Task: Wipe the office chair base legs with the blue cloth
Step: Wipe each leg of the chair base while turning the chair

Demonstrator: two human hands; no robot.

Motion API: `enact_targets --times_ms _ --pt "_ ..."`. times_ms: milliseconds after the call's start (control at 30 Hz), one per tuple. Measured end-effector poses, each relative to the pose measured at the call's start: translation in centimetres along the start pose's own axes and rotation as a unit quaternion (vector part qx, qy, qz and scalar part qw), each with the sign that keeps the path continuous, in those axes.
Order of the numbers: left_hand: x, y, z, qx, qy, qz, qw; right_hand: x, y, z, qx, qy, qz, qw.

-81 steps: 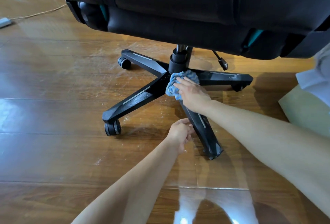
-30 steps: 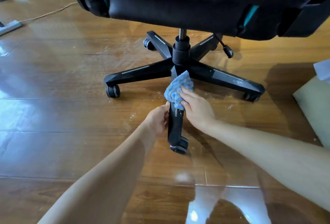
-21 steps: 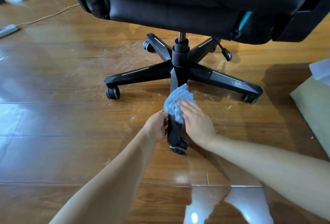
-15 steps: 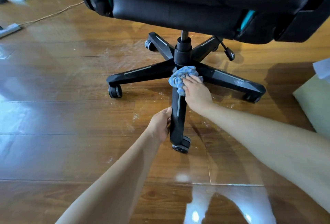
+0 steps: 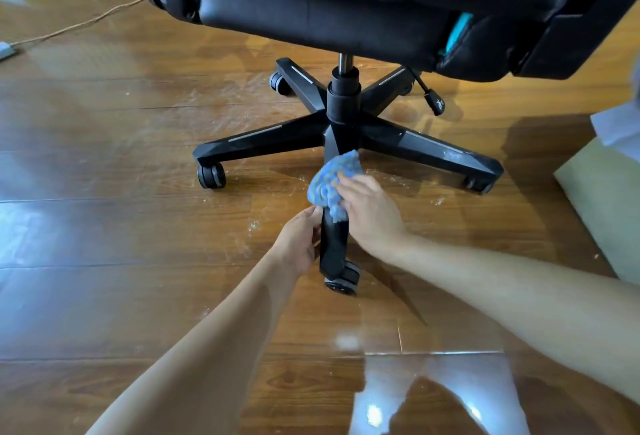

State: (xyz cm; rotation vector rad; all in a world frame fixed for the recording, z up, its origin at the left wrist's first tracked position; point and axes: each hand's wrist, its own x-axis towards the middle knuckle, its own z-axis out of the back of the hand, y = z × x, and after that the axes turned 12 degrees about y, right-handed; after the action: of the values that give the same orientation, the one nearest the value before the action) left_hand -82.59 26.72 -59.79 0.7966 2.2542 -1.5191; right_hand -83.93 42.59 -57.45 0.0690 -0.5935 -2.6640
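Note:
The black office chair base (image 5: pixel 343 129) stands on the wooden floor with several legs spreading from its hub. One leg (image 5: pixel 333 247) points toward me and ends in a caster (image 5: pixel 341 278). My right hand (image 5: pixel 369 214) presses the bunched blue cloth (image 5: pixel 332 181) onto the upper half of this near leg. My left hand (image 5: pixel 299 244) grips the same leg from its left side, lower down, just above the caster. The left leg (image 5: pixel 256 141) and right leg (image 5: pixel 433 152) lie bare.
The black chair seat (image 5: pixel 346 1) overhangs the base. A height lever (image 5: pixel 431 100) hangs at right of the column. A pale green cushion (image 5: pixel 609 206) with white paper lies at the right edge. A cord (image 5: pixel 79 24) runs across the far-left floor. Dust specks dot the floor near the legs.
My right hand slid the cloth from the hub end back down the near leg toward me. My left hand kept its hold on the leg.

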Motion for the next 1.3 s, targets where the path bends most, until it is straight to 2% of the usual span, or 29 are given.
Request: enact_targets --times_ms 133,233,367,467,600,733,833,900,1000,1133,1200,1300 --pt "-0.7 -0.1 -0.7 -0.012 -0.008 0.002 1.000 5.5 0.2 1.5 0.058 -0.017 -0.082 0.995" --pt "-1.2 -0.1 -0.3 -0.009 0.024 0.006 1.000 2.8 1.2 0.4 0.103 -0.038 -0.104 0.988" --pt "-1.7 0.2 1.9 -0.026 0.102 0.012 0.994 -5.7 2.7 -2.9 0.075 -0.014 -0.024 0.997" --pt "-1.9 -0.1 2.5 -0.023 0.119 0.031 0.992 -9.7 2.8 -4.3 0.042 0.014 0.062 0.997" --pt "-2.1 -0.3 2.1 -0.022 0.105 0.027 0.994 -7.2 1.9 -3.3 0.021 0.028 0.083 0.996" --pt "-2.3 0.3 2.3 -0.026 0.097 0.021 0.995 -1.2 1.6 -1.3 0.029 0.013 0.012 0.999" --pt "-2.4 0.8 2.6 -0.032 0.108 0.021 0.993 -0.5 1.9 -1.6 0.054 -0.014 -0.009 0.998" --pt "-2.3 1.0 2.9 -0.038 0.111 0.014 0.993 -3.3 2.4 -2.9 0.046 -0.020 0.011 0.999" --pt "-2.3 0.7 3.3 -0.035 0.118 0.021 0.992 -8.6 2.5 -5.2 0.009 0.001 0.090 0.996" --pt "-2.2 0.3 3.5 -0.046 0.086 0.044 0.994 -8.5 1.6 -4.9 0.018 0.013 0.129 0.991" --pt "-1.9 0.3 3.3 -0.061 0.058 0.029 0.996 -6.0 1.7 -4.2 0.061 0.016 0.107 0.992" --pt "-1.7 0.1 3.3 -0.035 0.033 0.000 0.999 -1.2 1.6 -2.7 0.134 0.005 0.027 0.991"
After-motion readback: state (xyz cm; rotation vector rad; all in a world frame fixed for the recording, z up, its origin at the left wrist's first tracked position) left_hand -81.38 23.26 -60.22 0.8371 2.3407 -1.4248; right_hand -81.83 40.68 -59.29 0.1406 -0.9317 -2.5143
